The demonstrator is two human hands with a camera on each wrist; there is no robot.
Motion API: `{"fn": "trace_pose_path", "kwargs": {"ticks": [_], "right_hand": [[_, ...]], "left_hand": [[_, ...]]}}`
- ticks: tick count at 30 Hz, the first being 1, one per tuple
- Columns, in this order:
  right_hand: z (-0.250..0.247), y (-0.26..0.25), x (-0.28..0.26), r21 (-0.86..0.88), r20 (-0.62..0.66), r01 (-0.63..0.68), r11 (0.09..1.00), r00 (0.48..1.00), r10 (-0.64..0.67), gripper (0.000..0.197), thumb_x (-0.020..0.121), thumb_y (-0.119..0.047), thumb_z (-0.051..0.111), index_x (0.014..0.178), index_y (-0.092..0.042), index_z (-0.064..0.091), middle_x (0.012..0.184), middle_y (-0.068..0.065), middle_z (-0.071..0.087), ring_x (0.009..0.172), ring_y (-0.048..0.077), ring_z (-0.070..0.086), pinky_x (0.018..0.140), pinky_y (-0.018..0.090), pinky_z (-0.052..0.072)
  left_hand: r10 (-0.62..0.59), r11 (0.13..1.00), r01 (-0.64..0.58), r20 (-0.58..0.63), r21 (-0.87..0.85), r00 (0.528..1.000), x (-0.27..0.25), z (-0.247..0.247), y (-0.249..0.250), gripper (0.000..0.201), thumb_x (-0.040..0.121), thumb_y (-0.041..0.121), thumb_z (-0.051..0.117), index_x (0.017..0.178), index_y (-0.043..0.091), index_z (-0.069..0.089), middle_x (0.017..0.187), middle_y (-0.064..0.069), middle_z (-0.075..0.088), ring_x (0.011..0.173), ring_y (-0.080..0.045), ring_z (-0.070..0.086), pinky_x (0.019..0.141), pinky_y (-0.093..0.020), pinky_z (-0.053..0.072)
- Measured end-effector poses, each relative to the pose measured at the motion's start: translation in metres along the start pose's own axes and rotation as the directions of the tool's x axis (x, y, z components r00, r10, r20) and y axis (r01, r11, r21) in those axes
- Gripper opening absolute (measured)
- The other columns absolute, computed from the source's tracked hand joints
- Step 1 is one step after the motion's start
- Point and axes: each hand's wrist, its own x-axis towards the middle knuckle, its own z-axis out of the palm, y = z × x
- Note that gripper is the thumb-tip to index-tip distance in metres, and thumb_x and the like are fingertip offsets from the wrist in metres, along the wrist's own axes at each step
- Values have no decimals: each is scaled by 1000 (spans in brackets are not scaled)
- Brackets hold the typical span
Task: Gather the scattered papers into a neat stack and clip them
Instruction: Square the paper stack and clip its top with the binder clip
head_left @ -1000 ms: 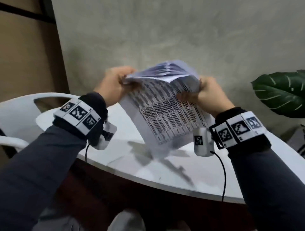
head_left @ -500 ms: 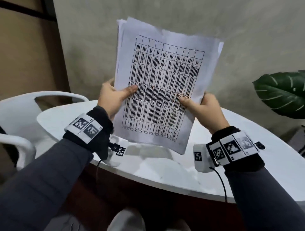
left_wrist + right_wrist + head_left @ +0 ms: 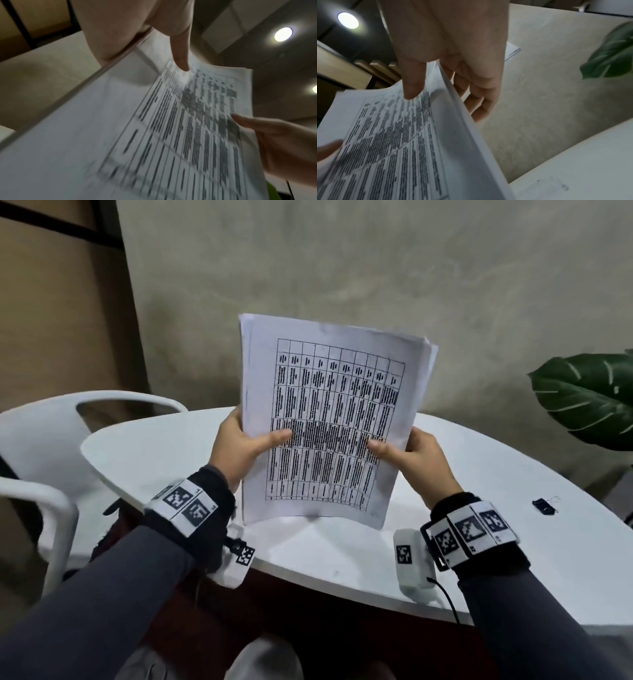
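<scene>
We hold the stack (image 3: 329,419) upright on the table (image 3: 513,467), left hand (image 3: 239,445) and right hand (image 3: 416,455) each pinching a side edge (thumbs in front). The clip (image 3: 545,506) lies nearer our right hand.

White table (image 3: 513,474), white chair (image 3: 44,440), grey wall (image 3: 342,268).

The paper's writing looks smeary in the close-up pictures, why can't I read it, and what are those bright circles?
Left wrist view: the papers are motion-blurred, worst at the bottom. Right wrist view: blurred too. Head view: sharper, but the print stays too small to read. The circles are ceiling lights, glaring with soft halos.
</scene>
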Motion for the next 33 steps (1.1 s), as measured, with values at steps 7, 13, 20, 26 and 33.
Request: {"fn": "trace_pose_path", "kwargs": {"ticks": [7,13,20,26,33], "right_hand": [[-6,-40,15,241,-17,138,961,990,-138,63,69,-2,77,125,-2,47,108,7,66,96,14,67,79,26,56],[-2,-72,31,395,-93,174,902,984,-149,50,75,-9,73,118,-14,47,110,8,59,98,21,62,91,38,54],[3,-50,34,394,-79,100,913,994,-75,50,52,-36,80,94,-15,63,82,-2,75,81,14,71,80,35,57],[1,-57,45,277,-235,286,917,946,-224,87,64,-26,85,136,-24,35,129,12,51,115,23,58,92,35,54],[-8,-64,59,-437,-185,531,726,737,-650,43,89,-25,59,128,-8,53,110,1,52,94,-11,47,86,1,35]], "left_hand": [[85,994,-86,-28,-65,996,20,-2,41,72,41,32,89,103,28,53,103,4,68,95,-12,67,84,-25,56],[79,995,-81,-35,-60,996,29,3,44,59,68,-3,76,119,8,48,110,-10,65,110,-31,62,101,-48,47],[76,996,-76,-6,-50,997,27,-3,37,70,56,4,79,115,10,41,116,-11,60,105,-25,61,97,-45,50],[204,978,-206,-81,-21,976,46,0,64,72,72,8,77,128,15,33,100,3,53,83,-2,61,78,-23,55],[453,857,-448,44,254,891,55,-3,61,54,76,24,70,118,43,42,119,-3,54,110,-30,58,100,-50,46]]}}
